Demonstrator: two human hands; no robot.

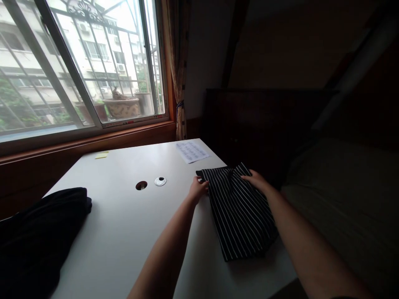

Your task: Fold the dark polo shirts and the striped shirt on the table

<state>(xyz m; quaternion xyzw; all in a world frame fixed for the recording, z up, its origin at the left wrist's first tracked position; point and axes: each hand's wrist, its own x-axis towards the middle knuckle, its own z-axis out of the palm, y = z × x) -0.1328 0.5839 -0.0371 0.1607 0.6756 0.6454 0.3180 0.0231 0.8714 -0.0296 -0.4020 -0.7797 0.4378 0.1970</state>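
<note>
A folded black garment with thin white stripes [240,216] lies on the right part of the white table [131,224]. My left hand [198,189] pinches the garment's far left corner, fingers closed on the cloth. Resting on the garment's far right edge is my right hand [256,180], its fingers curled over the fabric there. Both arms reach forward from the bottom of the view.
A dark pile of clothing [37,232] lies at the table's left. A round cable hole [141,185] and its loose white cover [160,181] sit mid-table. A printed sheet [192,151] and a yellow note [101,155] lie near the window [77,62]. A bed [343,199] stands to the right.
</note>
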